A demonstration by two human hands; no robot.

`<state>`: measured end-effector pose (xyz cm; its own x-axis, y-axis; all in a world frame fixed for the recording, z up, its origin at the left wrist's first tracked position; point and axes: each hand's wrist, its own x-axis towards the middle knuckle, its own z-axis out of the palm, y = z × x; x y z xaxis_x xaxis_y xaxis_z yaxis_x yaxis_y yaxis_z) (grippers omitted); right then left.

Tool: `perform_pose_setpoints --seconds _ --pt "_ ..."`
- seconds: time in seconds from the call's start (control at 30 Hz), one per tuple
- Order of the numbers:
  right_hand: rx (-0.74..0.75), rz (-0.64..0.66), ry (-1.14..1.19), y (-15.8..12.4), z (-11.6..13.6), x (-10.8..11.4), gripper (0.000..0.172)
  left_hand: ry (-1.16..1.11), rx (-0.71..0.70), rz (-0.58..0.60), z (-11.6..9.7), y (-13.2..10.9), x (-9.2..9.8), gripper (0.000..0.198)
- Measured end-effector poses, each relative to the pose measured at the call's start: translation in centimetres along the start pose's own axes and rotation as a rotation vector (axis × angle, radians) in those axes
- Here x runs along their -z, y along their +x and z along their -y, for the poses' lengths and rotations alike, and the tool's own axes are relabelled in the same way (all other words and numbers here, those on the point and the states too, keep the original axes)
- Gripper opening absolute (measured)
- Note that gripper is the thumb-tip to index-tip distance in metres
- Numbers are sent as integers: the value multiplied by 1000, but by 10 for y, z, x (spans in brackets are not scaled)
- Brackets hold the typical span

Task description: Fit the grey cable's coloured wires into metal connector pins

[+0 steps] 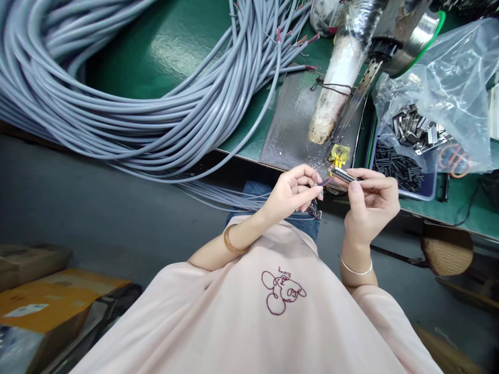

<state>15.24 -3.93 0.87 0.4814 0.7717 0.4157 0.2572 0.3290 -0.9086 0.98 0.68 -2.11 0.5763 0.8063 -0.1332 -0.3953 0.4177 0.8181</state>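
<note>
My right hand [370, 200] is closed in a pinch on a D-sub connector [342, 175], a slim metal-rimmed piece with a row of contacts. Thin coloured wires [326, 182] run from the connector's left end to my left hand [298, 189]. The fingers of that hand are closed around the wires near the cable end, which they largely hide. Just beyond the connector is a small yellow fixture [338, 155] at the front edge of a dark metal plate [292, 119]. Below my left hand, more connector ends [314, 212] lie over my lap.
A large bundle of grey cables [187, 119] covers the bench's left side. A wrapped nozzle-like tube [331, 104] and a solder spool [421, 44] stand over the plate. On the right, a blue bin [429, 189] holds black parts [397, 169] beside a plastic bag [448, 88] of metal connectors.
</note>
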Motion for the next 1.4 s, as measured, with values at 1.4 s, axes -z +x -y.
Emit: perform_pose_setpoints --seconds 1.4 --pt "348 32 -511 -2 -21 17 11 77 -96 -143 -2 2 8 27"
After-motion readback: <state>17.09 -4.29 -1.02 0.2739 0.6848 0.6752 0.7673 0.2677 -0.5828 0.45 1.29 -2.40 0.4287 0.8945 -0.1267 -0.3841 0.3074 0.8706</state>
